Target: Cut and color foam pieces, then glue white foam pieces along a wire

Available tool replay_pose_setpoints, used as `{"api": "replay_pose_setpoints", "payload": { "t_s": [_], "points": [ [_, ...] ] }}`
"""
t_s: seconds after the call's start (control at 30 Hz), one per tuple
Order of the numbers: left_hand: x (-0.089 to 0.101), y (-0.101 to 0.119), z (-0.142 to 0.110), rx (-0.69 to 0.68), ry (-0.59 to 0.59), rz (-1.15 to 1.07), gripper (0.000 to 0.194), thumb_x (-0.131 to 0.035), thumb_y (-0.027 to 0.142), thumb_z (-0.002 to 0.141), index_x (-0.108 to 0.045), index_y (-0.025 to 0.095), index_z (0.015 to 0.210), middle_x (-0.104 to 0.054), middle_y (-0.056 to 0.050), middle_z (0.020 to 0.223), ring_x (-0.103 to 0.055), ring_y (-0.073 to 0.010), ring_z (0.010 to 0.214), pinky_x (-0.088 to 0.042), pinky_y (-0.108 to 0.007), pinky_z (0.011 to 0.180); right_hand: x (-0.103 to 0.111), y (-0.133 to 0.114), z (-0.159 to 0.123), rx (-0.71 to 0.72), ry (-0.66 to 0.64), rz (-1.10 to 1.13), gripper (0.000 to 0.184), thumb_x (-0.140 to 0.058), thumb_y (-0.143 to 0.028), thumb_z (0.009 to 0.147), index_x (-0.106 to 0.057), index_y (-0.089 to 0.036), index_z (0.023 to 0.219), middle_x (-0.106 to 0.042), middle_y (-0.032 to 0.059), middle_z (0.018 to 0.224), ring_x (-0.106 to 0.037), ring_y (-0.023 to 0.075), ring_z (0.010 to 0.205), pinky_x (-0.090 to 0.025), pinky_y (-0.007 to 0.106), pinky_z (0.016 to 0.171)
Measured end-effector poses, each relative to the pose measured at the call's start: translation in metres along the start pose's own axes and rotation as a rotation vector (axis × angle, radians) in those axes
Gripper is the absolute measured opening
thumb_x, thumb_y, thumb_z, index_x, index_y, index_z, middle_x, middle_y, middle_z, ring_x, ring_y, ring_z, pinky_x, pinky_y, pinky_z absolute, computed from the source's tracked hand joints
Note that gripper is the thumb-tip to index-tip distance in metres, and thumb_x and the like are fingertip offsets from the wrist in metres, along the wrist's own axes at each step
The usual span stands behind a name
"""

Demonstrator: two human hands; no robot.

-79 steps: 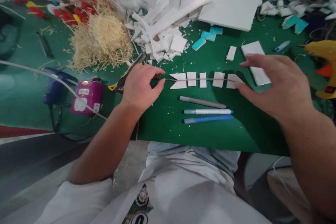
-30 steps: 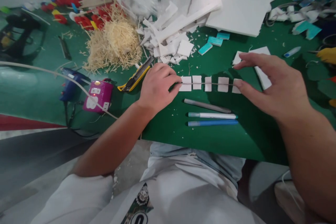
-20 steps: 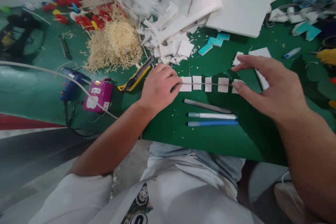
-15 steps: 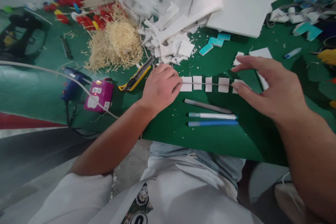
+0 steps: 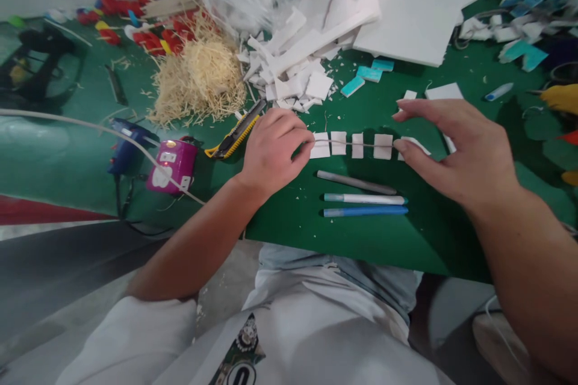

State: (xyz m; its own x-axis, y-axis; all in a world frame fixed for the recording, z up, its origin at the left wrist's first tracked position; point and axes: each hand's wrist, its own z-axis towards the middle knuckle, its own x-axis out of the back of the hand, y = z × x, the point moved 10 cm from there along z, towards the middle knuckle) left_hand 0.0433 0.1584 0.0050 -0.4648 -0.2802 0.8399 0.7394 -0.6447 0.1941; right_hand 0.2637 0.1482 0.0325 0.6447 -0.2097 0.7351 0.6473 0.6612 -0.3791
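My left hand (image 5: 276, 147) is closed, its thumb and forefinger pinching the left end of a thin greyish cord (image 5: 361, 145). The cord runs rightward over a row of small white foam pieces (image 5: 383, 147) and bends slightly. At its other end is the thumb tip of my right hand (image 5: 460, 147), which seems to grip it against a finger I cannot see. The right forefinger is raised, apart from the thumb. Under the right thumb lies another foam piece (image 5: 413, 148), partly covered. Below the row rest a grey marker (image 5: 356, 182), a white one (image 5: 365, 199) and a blue one (image 5: 365, 212).
A yellow utility knife (image 5: 237, 132) lies beside my left hand. Farther left are a purple power socket (image 5: 171, 166) and a blue glue gun (image 5: 124, 144). Foam scraps (image 5: 293, 84), wood straw (image 5: 203, 75) and white foam sheets (image 5: 410, 18) lie behind. Blue-topped pieces (image 5: 369, 74) sit near the scraps.
The cord was straight and now sags into a slight curve. My right hand has shifted a little to the left; my left hand has barely moved.
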Motion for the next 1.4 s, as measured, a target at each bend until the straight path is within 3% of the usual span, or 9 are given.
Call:
{"api": "replay_pose_setpoints", "payload": {
  "t_s": [0.2, 0.43, 0.73, 0.8, 0.9, 0.97, 1.07, 1.2, 1.4],
  "points": [
    [0.007, 0.006, -0.001, -0.008, 0.015, -0.021, 0.022, -0.060, 0.025, 0.105, -0.076, 0.023, 0.091, -0.078, -0.006, 0.095, -0.069, -0.0251, 0.103, -0.057, -0.045, 0.095, -0.032, -0.024, 0.019, -0.053, -0.156, 0.024, 0.025, -0.070, -0.035, 0.096, -0.081, -0.031, 0.118, -0.084, 0.0055, 0.120, -0.079, 0.0290, 0.109, -0.064, 0.047, 0.092],
    [0.026, 0.021, -0.007, -0.106, 0.203, -0.024, 0.016, -0.063, 0.020, 0.104, -0.073, 0.023, 0.093, -0.078, -0.002, 0.094, -0.071, -0.0210, 0.104, -0.057, -0.038, 0.094, -0.069, -0.037, 0.035, -0.118, -0.123, 0.078, 0.018, -0.072, -0.031, 0.092, -0.085, -0.025, 0.103, -0.084, 0.0086, 0.105, -0.077, 0.0284, 0.096, -0.059, 0.044, 0.081],
    [0.033, 0.025, -0.006, -0.114, 0.206, -0.012, 0.017, -0.059, 0.020, 0.105, -0.071, 0.025, 0.094, -0.080, -0.001, 0.095, -0.075, -0.0204, 0.104, -0.060, -0.039, 0.095, -0.076, -0.042, 0.033, -0.156, -0.089, 0.254, 0.017, -0.066, -0.024, 0.091, -0.081, -0.028, 0.085, -0.083, 0.0027, 0.089, -0.076, 0.0225, 0.085, -0.057, 0.039, 0.079],
    [0.034, 0.011, -0.006, -0.041, 0.160, 0.042, 0.016, -0.057, 0.026, 0.107, -0.072, 0.024, 0.101, -0.080, -0.003, 0.102, -0.076, -0.0223, 0.107, -0.059, -0.040, 0.096, -0.069, -0.041, 0.033, -0.180, -0.050, 0.291, 0.017, -0.066, -0.024, 0.091, -0.080, -0.028, 0.083, -0.082, 0.0020, 0.087, -0.076, 0.0217, 0.083, -0.059, 0.039, 0.077],
    [0.036, -0.032, -0.015, 0.187, 0.034, 0.220, 0.014, -0.065, 0.033, 0.102, -0.073, 0.023, 0.109, -0.080, -0.008, 0.110, -0.075, -0.0269, 0.106, -0.058, -0.042, 0.092, -0.055, -0.031, 0.030, -0.292, 0.019, 0.321, 0.015, -0.069, -0.023, 0.090, -0.077, -0.029, 0.078, -0.082, 0.0007, 0.088, -0.076, 0.0210, 0.083, -0.061, 0.038, 0.076],
    [0.038, -0.065, -0.028, 0.349, -0.052, 0.349, 0.016, -0.073, 0.037, 0.095, -0.073, 0.023, 0.104, -0.077, -0.007, 0.099, -0.074, -0.0283, 0.095, -0.055, -0.042, 0.083, -0.046, -0.025, 0.028, -0.361, 0.071, 0.351, 0.015, -0.071, -0.022, 0.089, -0.076, -0.030, 0.077, -0.082, -0.0003, 0.088, -0.077, 0.0208, 0.084, -0.063, 0.038, 0.077],
    [0.038, -0.094, -0.045, 0.436, -0.108, 0.391, 0.016, -0.078, 0.037, 0.089, -0.070, 0.023, 0.091, -0.070, -0.005, 0.083, -0.068, -0.0261, 0.079, -0.051, -0.040, 0.076, -0.036, -0.019, 0.024, -0.412, 0.148, 0.441, 0.014, -0.074, -0.020, 0.086, -0.075, -0.029, 0.076, -0.081, -0.0018, 0.085, -0.077, 0.0205, 0.084, -0.064, 0.038, 0.078],
    [0.036, -0.115, -0.058, 0.490, -0.089, 0.359, 0.017, -0.081, 0.038, 0.086, -0.072, 0.026, 0.093, -0.070, -0.006, 0.084, -0.064, -0.0270, 0.078, -0.051, -0.041, 0.075, -0.032, -0.013, 0.021, -0.446, 0.213, 0.500, 0.012, -0.077, -0.019, 0.085, -0.076, -0.029, 0.078, -0.079, -0.0021, 0.082, -0.076, 0.0193, 0.080, -0.064, 0.036, 0.075],
    [0.040, -0.120, -0.064, 0.442, -0.036, 0.331, 0.025, -0.082, 0.049, 0.086, -0.075, 0.026, 0.093, -0.063, -0.003, 0.079, -0.061, -0.0240, 0.071, -0.050, -0.038, 0.066, -0.031, -0.012, 0.019, -0.443, 0.234, 0.480, 0.012, -0.076, -0.021, 0.086, -0.077, -0.030, 0.078, -0.079, -0.0015, 0.082, -0.075, 0.0194, 0.078, -0.062, 0.036, 0.072]
  ]
}}
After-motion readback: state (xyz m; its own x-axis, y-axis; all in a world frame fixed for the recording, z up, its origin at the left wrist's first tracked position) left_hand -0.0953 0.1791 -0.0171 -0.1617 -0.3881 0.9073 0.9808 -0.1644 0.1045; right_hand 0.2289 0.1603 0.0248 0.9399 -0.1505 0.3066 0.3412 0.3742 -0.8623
